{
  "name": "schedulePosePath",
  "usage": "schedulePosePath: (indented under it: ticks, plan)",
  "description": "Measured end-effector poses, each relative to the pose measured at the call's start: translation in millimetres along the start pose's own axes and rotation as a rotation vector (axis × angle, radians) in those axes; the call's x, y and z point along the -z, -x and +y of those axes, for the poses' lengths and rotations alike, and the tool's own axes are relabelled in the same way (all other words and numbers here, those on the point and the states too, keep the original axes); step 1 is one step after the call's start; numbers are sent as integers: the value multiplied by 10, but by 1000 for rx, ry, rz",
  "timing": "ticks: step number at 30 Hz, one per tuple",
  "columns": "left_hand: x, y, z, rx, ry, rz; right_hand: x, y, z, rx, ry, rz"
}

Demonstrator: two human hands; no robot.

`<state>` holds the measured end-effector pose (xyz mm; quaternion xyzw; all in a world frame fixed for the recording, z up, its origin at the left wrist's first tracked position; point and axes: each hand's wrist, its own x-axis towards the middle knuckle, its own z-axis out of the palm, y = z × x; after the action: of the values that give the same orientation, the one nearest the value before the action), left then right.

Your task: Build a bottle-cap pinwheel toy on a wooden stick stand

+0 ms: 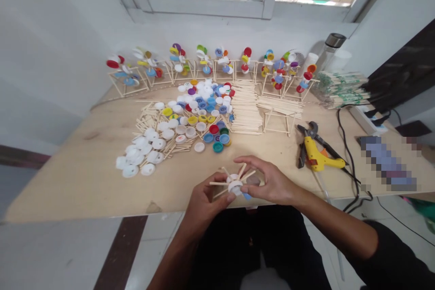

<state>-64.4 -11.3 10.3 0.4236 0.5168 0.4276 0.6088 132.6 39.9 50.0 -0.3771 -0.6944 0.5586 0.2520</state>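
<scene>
My left hand (205, 201) and my right hand (268, 182) meet over the table's front edge, both closed on a small wheel (235, 183) made of white bottle caps with wooden sticks radiating from it. A blue cap shows under the wheel by my right fingers. Just beyond lies a heap of loose bottle caps (190, 122), white at the left, coloured at the right, on scattered sticks. A neat stack of wooden sticks (245, 108) sits behind my hands.
A yellow glue gun (317, 156) and pliers (307, 133) lie right of my hands, cable trailing off the plywood table (84, 176). Finished cap-and-stick wheels (204, 61) line the wall. An empty stick frame (280, 118), packets of sticks (343, 88) and a bottle (331, 47) stand at right.
</scene>
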Motion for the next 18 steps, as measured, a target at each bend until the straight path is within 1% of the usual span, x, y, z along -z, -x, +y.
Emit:
schedulePosePath:
  ticks: [3,5,7,8,10,12,13,16,18]
  plan:
    - [-8,10,36,13,-10,37,-22,-15,12,17,44,-2]
    - [-11,12,53,19,-20,42,-13,-14,0,35,74,-7]
    - [-11,11,54,21,-27,49,41,12,-22,78,122,-4]
    - [-11,10,49,19,-26,71,90,39,-30,105,154,9]
    - [-14,7,34,14,-29,137,239,127,-24,141,225,72]
    - [-21,3,20,8,-48,189,445,262,30,135,323,185]
    - [-26,-1,14,4,-64,195,562,346,75,132,401,254]
    - [-45,-24,-1,-17,-90,207,920,639,259,109,746,443]
    - [-54,-48,-21,-29,-91,222,1133,848,389,109,971,525]
